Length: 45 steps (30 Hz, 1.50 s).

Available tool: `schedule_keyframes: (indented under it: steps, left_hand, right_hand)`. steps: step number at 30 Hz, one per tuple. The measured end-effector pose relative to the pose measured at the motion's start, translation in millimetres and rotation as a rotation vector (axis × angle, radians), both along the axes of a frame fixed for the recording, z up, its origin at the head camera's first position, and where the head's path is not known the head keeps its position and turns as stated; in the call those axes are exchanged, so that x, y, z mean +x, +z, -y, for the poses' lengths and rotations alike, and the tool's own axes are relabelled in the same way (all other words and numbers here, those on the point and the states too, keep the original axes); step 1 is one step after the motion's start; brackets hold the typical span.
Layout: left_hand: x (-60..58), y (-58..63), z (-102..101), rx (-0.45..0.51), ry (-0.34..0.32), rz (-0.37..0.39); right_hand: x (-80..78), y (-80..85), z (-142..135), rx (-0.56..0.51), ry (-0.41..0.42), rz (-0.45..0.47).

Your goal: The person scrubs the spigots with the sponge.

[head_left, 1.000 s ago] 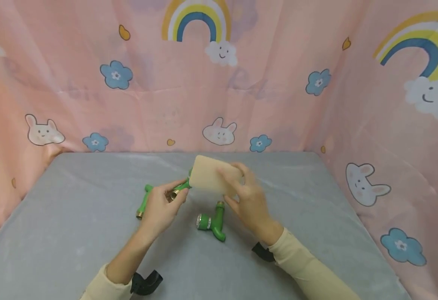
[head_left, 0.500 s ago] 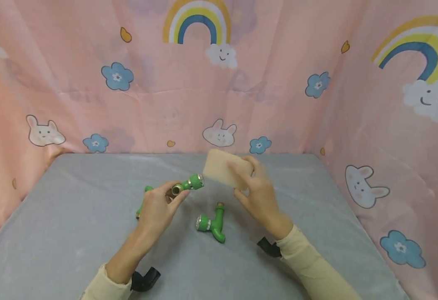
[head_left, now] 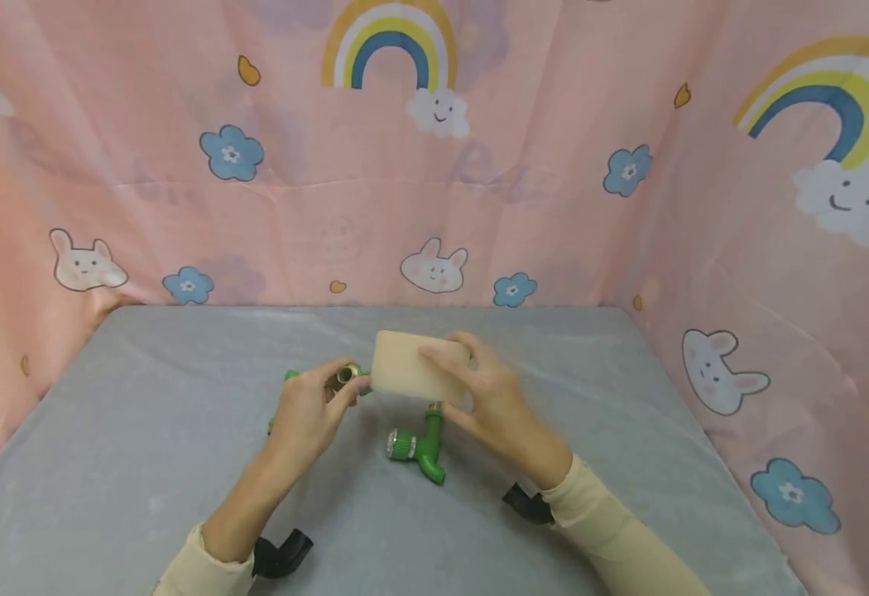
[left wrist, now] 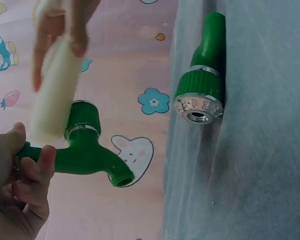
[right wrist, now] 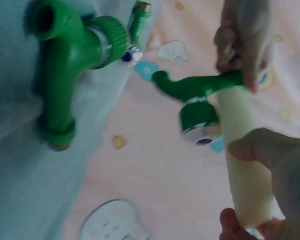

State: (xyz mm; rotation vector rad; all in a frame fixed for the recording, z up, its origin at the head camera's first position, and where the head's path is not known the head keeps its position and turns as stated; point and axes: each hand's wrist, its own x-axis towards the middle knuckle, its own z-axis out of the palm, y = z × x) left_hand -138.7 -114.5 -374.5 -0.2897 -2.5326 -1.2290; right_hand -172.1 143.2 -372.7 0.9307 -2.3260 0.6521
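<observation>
My left hand (head_left: 300, 418) pinches a green tap (left wrist: 84, 159) by its threaded brass end, holding it above the table. A pale cream sponge block (head_left: 405, 364) is gripped between the thumb and fingers of my right hand (head_left: 497, 406). In the head view the sponge covers most of the held tap; in the left wrist view it lies alongside the tap's body and ribbed knob. It appears to touch the tap, slightly blurred. Below the sponge, a second green tap (head_left: 429, 447) lies on the table. Another green tap (head_left: 274, 418) is mostly hidden behind my left hand.
The table (head_left: 144, 497) has a grey-blue cloth over it. Pink curtains (head_left: 293, 215) with rainbows, rabbits and flowers stand behind it and along both sides. Black curved pieces (head_left: 283, 553) sit beside both forearms.
The sponge moved right, off the held tap, uncovering its knob, then came back left and lower over it. My left hand stayed nearly in place. The tap on the table has not moved.
</observation>
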Motion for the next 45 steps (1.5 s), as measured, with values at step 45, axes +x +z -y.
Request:
schedule_keyframes:
  steps: [45]
  left_hand:
    - [-33.8,-39.1,42,0.134,-0.111,0.633]
  right_hand:
    - [-29.0,-0.8,-43,0.021,-0.068,0.470]
